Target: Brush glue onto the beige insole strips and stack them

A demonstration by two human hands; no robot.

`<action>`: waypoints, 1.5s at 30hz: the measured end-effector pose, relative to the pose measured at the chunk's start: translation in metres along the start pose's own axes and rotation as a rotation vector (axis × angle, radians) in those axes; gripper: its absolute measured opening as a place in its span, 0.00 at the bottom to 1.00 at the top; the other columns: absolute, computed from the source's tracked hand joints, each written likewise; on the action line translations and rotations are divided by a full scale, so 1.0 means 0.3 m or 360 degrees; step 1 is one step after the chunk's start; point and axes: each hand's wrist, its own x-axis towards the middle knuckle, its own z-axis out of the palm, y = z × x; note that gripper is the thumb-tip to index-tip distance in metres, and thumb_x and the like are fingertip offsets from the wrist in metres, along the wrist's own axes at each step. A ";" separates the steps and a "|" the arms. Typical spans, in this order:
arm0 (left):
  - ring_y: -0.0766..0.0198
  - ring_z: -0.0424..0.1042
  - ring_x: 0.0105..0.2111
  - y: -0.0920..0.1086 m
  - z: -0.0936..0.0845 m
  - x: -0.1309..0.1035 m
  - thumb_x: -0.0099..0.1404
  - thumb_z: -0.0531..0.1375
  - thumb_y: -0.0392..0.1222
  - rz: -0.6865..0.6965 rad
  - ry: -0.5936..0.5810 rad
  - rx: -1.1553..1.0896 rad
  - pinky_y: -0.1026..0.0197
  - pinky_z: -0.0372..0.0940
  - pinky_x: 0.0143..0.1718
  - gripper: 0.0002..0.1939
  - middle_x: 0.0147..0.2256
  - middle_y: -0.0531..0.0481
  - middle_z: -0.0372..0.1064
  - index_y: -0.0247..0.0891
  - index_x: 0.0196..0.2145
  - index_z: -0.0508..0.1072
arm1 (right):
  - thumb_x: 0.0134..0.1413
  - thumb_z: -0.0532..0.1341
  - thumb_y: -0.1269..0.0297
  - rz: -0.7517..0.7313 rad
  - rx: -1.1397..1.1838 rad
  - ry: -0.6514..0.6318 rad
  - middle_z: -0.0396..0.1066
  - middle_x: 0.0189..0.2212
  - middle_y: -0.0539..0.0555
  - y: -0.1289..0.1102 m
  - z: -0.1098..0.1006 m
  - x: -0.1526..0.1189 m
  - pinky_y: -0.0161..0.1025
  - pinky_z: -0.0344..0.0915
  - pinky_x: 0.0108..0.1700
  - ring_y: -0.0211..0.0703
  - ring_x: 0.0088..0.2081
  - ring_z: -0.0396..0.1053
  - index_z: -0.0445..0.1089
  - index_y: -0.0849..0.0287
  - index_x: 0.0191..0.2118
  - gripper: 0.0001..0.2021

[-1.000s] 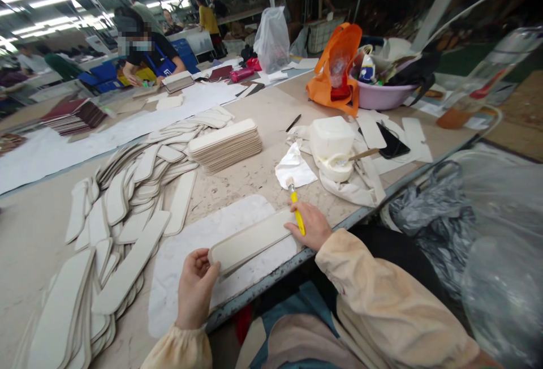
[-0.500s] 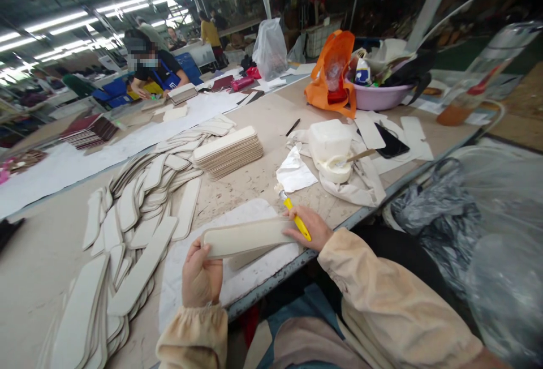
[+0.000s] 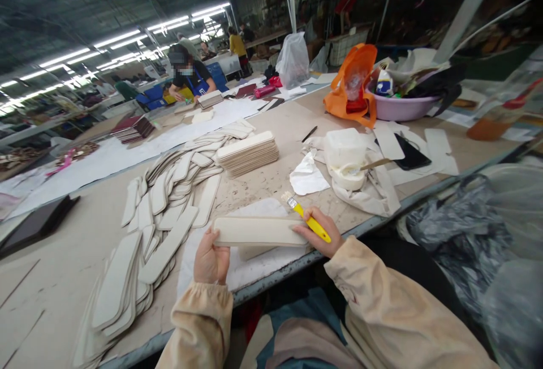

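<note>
Between my hands is a long cream panel [image 3: 258, 231] with rounded corners, held above a white sheet [image 3: 193, 264] at the table edge. My left hand [image 3: 211, 258] pinches its left end. My right hand [image 3: 324, 233] grips a yellow-handled paintbrush [image 3: 316, 226], bristles pointing up and left, while its fingers also hold the panel's right end. Under the held panel another pale piece partly shows. Left of my hands lies a spread heap of similar panels [image 3: 169, 247], and beyond them a neat stack of panels [image 3: 248, 154].
A white tub [image 3: 345, 151] with a flat stick stands on a cloth beside crumpled paper [image 3: 309, 174]. Farther right are a black phone [image 3: 411, 153], a purple basin [image 3: 399, 108] and an orange bag [image 3: 352, 86]. A co-worker [image 3: 190, 74] works across the table. Plastic bags [image 3: 458, 222] hang at right.
The camera view has turned left, so the scene sits farther right, and dark panels show at left. Both hands still hold the panel, which looks more level; the brush stays in my right hand.
</note>
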 end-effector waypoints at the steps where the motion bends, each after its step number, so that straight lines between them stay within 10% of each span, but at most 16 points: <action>1: 0.63 0.75 0.42 0.003 0.000 -0.003 0.54 0.58 0.28 -0.0005 0.0015 -0.0039 0.65 0.70 0.45 0.16 0.38 0.49 0.77 0.35 0.41 0.74 | 0.52 0.62 0.52 0.0010 0.0008 0.0002 0.56 0.20 0.42 0.000 0.001 -0.002 0.34 0.56 0.25 0.36 0.21 0.57 0.56 0.52 0.34 0.15; 14: 0.60 0.75 0.45 -0.042 0.102 -0.143 0.61 0.57 0.26 -0.0174 0.0245 -0.0494 0.59 0.71 0.48 0.18 0.42 0.46 0.77 0.37 0.48 0.72 | 0.46 0.65 0.47 0.0220 0.0265 0.0122 0.54 0.18 0.42 -0.056 0.024 -0.043 0.35 0.50 0.23 0.36 0.20 0.53 0.57 0.53 0.34 0.20; 45: 0.60 0.76 0.44 -0.068 0.012 -0.250 0.61 0.55 0.22 -0.0284 0.0238 -0.0567 0.56 0.72 0.48 0.24 0.47 0.43 0.74 0.38 0.53 0.68 | 0.47 0.66 0.52 0.0167 0.0380 -0.0047 0.56 0.20 0.42 -0.073 0.082 -0.074 0.34 0.54 0.23 0.36 0.21 0.54 0.57 0.53 0.34 0.18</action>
